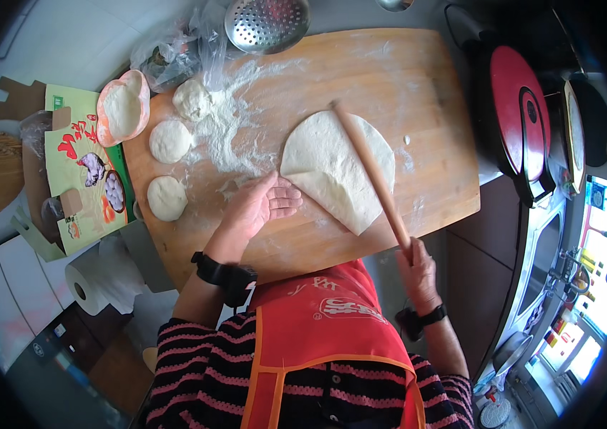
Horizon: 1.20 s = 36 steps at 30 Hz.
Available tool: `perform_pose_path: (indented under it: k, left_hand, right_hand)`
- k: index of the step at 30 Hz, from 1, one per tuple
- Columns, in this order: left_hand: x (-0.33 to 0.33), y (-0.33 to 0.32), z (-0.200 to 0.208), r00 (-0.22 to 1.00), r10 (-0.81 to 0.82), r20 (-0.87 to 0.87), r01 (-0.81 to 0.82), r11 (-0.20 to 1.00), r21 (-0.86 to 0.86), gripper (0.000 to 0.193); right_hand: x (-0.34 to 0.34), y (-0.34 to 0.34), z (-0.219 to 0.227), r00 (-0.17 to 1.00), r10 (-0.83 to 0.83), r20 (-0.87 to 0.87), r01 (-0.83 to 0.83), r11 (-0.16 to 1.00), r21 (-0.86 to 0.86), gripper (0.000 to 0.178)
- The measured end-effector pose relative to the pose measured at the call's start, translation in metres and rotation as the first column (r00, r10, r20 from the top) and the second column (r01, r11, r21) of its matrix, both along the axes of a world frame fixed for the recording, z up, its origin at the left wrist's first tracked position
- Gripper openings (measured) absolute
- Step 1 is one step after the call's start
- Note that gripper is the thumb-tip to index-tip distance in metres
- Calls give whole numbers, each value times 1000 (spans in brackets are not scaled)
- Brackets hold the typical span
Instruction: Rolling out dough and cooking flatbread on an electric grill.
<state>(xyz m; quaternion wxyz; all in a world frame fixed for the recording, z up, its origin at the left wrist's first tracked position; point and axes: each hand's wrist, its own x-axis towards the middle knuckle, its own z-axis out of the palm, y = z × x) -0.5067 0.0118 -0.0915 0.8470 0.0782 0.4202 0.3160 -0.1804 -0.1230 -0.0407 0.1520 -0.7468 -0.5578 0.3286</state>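
Note:
A flattened sheet of dough [317, 146] lies on the floured wooden board, its lower left edge folded over onto itself. Across its right part rests a wooden rolling pin [371, 168], slanting down toward me. My right hand [418, 270] grips the pin's near end, just off the board's front edge. Beside the fold, my left hand [264, 204] has its fingers stretched out at the dough's left edge; whether it touches the dough I cannot tell. Three round dough pieces stand in a column at the board's left, the middle dough ball [170, 141] among them.
Loose flour [228, 129] is spread over the left of the wooden board [418, 86]. A pink bowl of flour [123, 107] and a printed carton [92, 171] stand at the left. A metal strainer [267, 25] is behind; a red electric pan [521, 114] sits at the right.

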Motion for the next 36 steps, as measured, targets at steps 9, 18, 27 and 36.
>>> perform_pose_path:
  k: [9, 18, 27, 36]
  left_hand:
    - [28, 7, 12, 352, 238, -905, 631, 654, 417, 20]
    - [72, 10, -2, 325, 631, -705, 904, 11, 427, 25]
    - [72, 4, -8, 365, 674, -642, 882, -28, 471, 9]
    - [-7, -36, 25, 438, 493, -752, 839, 74, 538, 12]
  right_hand:
    - [-44, -17, 5, 950, -134, -283, 147, 989, 26, 17]
    - [-47, -1, 25, 476, -589, -654, 106, 776, -622, 8]
    - [-53, -4, 18, 104, -615, -782, -10, 785, -619, 14]
    - [-61, -1, 13, 89, -638, -764, 55, 770, -636, 9]
